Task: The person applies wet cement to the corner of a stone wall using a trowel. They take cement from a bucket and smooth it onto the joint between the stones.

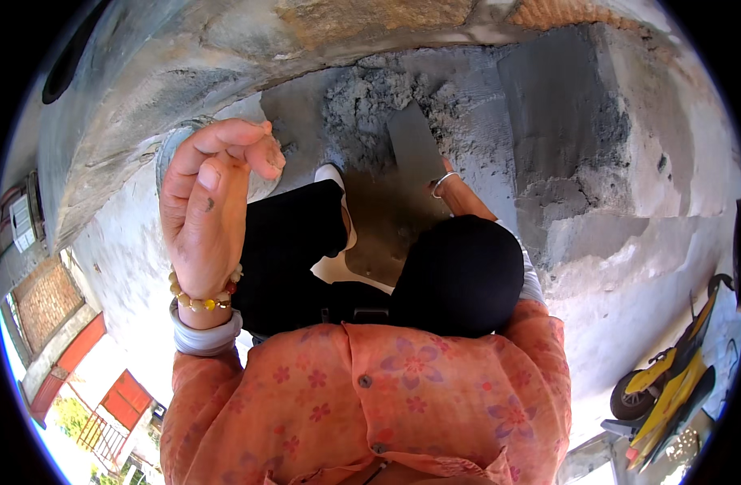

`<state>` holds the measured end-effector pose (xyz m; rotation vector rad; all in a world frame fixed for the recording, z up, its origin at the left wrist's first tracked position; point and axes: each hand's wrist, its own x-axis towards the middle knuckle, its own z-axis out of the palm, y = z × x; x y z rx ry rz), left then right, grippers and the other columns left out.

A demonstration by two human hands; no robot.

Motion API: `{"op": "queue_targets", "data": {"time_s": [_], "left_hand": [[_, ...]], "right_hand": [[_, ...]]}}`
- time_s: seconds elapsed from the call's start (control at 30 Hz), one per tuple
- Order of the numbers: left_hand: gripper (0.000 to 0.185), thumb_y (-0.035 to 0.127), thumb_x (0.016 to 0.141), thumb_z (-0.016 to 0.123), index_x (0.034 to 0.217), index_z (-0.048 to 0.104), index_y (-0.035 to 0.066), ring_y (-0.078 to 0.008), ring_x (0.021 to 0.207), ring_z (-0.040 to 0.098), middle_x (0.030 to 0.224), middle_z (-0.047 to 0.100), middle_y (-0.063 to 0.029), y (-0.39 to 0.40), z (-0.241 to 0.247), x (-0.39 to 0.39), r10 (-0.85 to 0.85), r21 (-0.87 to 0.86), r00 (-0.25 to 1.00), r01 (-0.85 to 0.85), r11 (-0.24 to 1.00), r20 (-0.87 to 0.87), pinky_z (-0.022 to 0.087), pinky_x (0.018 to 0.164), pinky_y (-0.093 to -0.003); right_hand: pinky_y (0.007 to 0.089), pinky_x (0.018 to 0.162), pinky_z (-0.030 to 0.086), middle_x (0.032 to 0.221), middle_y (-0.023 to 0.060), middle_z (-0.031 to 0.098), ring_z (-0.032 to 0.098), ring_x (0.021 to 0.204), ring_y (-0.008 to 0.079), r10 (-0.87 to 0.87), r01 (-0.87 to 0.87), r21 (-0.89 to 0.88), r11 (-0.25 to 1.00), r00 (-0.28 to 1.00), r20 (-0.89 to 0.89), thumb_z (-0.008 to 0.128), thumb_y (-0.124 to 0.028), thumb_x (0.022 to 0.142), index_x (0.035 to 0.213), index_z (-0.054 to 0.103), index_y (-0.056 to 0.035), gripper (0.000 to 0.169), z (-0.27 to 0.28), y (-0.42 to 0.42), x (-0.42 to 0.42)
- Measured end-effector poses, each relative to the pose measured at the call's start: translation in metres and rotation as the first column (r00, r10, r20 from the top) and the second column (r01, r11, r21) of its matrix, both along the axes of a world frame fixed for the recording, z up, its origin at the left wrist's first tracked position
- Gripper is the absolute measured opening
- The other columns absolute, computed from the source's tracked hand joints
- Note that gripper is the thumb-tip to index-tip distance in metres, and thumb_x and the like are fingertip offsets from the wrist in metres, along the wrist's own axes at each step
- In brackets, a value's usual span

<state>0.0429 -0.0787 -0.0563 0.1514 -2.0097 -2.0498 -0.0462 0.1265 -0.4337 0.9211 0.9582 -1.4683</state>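
My right hand (446, 176) holds a flat steel plastering trowel (414, 142), whose broad grey blade hides most of the fingers. The blade is over the near edge of a rough heap of wet grey mortar (364, 109). Raised at the left, close to the camera, my left hand (210, 188) has loosely bent fingers with nothing visible in them. A smear of grey marks its thumb, and a beaded bracelet circles the wrist. Behind it shows part of the rim of a round object (164, 160), mostly hidden. Smooth dark mortar (552, 91) coats a surface to the right of the heap.
A rough masonry wall (225, 66) curves across the top. Between my black-trousered legs lies a wet brown patch (376, 224), with my light shoe (331, 176) beside it. A yellow motorcycle (667, 382) stands at the lower right. Red panels (125, 400) and a railing show lower left.
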Motion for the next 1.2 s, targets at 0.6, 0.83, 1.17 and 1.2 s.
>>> {"op": "queue_targets", "data": {"time_s": [0.6, 0.83, 1.17, 1.2], "left_hand": [[0.034, 0.028, 0.086, 0.046, 0.104, 0.051, -0.001, -0.0173, 0.078, 0.052, 0.076, 0.054, -0.0065, -0.013, -0.006, -0.004, 0.078, -0.047, 0.987, -0.072, 0.996, 0.137, 0.022, 0.1, -0.0435], [0.033, 0.025, 0.087, 0.045, 0.105, 0.05, -0.003, -0.0171, 0.081, 0.052, 0.081, 0.054, -0.008, -0.013, -0.006, -0.007, 0.061, -0.068, 0.984, -0.05, 0.996, 0.165, 0.033, 0.092, -0.037], [0.033, 0.021, 0.09, 0.042, 0.111, 0.047, -0.003, -0.0188, 0.088, 0.051, 0.101, 0.054, -0.0115, 0.022, -0.044, -0.048, -0.209, 0.338, 0.926, 0.097, 0.936, 0.315, 0.039, 0.086, -0.0333], [0.033, 0.021, 0.09, 0.042, 0.112, 0.046, -0.003, -0.0185, 0.088, 0.051, 0.101, 0.054, -0.011, 0.029, -0.044, -0.056, -0.263, 0.408, 0.908, 0.116, 0.905, 0.325, 0.039, 0.086, -0.0334]], "right_hand": [[0.022, 0.034, 0.023, 0.055, 0.0005, 0.045, 0.034, 0.039, 0.01, -0.117, 0.096, -0.261, 0.96, 0.991, -0.066, 0.045, -0.022, 0.085, 0.074, 0.049, -0.0117, 0.016, -0.041, -0.082, -0.086], [0.022, 0.034, 0.024, 0.055, 0.0004, 0.045, 0.034, 0.039, 0.0101, -0.182, 0.151, -0.335, 0.93, 0.981, -0.062, 0.046, -0.023, 0.084, 0.074, 0.049, -0.0118, 0.016, -0.032, -0.079, -0.069], [0.0221, 0.035, 0.025, 0.056, 0.0004, 0.045, 0.035, 0.04, 0.0103, -0.359, 0.244, -0.338, 0.909, 0.869, -0.34, 0.047, -0.023, 0.084, 0.073, 0.048, -0.0119, 0.015, 0.017, 0.021, -0.059], [0.0221, 0.035, 0.025, 0.056, 0.0004, 0.045, 0.035, 0.04, 0.0103, -0.378, 0.266, -0.32, 0.909, 0.849, -0.369, 0.047, -0.023, 0.084, 0.073, 0.048, -0.0119, 0.015, 0.025, 0.045, -0.056]]}}
